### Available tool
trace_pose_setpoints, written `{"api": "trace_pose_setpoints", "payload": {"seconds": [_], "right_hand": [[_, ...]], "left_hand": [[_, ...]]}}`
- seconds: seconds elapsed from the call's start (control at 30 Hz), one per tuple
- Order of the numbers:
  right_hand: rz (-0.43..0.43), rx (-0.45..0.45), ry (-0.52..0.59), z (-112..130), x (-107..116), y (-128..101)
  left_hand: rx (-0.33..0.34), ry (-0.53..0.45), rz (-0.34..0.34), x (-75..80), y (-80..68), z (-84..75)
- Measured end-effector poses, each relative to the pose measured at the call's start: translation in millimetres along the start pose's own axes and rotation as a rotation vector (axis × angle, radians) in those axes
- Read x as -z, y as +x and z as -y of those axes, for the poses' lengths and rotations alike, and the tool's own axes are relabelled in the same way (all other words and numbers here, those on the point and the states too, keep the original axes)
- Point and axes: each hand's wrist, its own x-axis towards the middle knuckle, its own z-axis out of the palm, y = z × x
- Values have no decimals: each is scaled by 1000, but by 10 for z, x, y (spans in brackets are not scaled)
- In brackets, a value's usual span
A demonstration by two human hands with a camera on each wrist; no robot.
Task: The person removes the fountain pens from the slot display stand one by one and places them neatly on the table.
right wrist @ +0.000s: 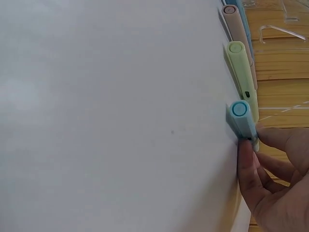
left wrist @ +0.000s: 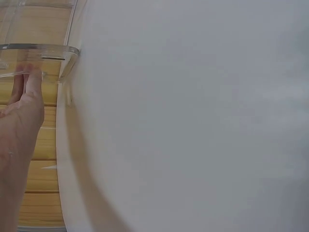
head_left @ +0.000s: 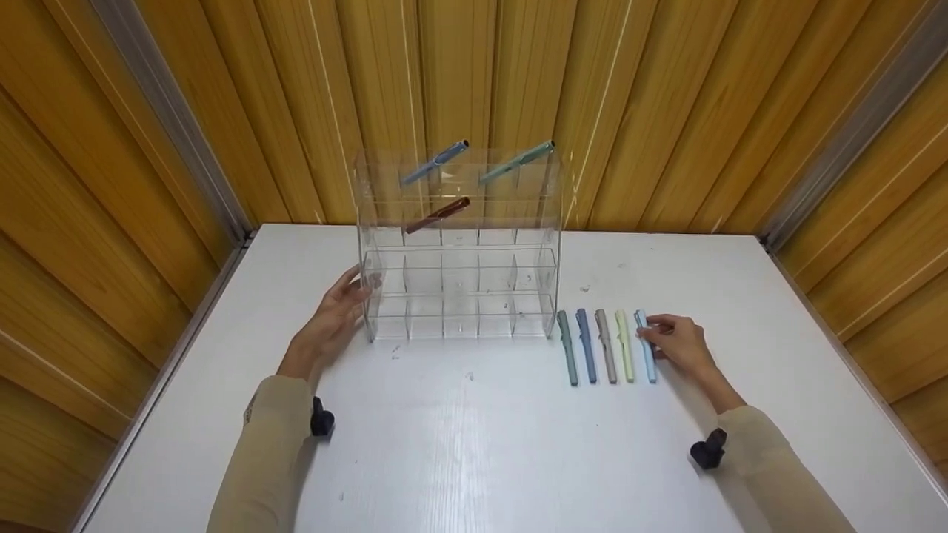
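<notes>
My left hand (head_left: 339, 311) rests against the left side of a clear acrylic pen rack (head_left: 459, 326), fingers fairly straight; in the left wrist view its fingertips show through the plastic. On the right, my right hand (head_left: 680, 342) pinches a light blue pen (head_left: 646, 348) between thumb and fingers, at the right end of a row on the table. In the right wrist view this pen (right wrist: 240, 113) lies with its round end facing the camera. To its left are a yellow-green pen (head_left: 625, 348), a grey-brown pen (head_left: 606, 348), a blue pen (head_left: 586, 348) and a dark green pen (head_left: 568, 349).
The rack's upper tiers hold a blue pen (head_left: 435, 162), a green pen (head_left: 518, 162) and a dark red pen (head_left: 438, 215), all tilted. The white table (head_left: 459, 444) backs onto a yellow wood-look wall (head_left: 459, 74). A black wrist device (head_left: 708, 448) sits at the right sleeve.
</notes>
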Motion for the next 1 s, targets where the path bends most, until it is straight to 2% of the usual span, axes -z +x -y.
{"api": "trace_pose_setpoints", "payload": {"seconds": [0.2,0.37,0.53,0.63,0.73,0.9,1.0], "right_hand": [[0,-12,-17,5,-12,-27],[-5,-5,-20,22,8,-30],[25,-19,28,42,52,-59],[35,-30,47,65,84,-88],[13,-27,41,92,101,-109],[-34,30,11,211,99,-126],[-47,66,29,343,88,-137]], "left_hand": [[-22,29,13,-11,-23,-7],[17,71,2,-6,-29,-58],[45,163,9,0,-28,-138],[37,202,14,-12,-3,-195],[26,185,22,-36,24,-257],[-29,185,-6,-88,78,-369],[-53,206,-26,-111,104,-410]]}}
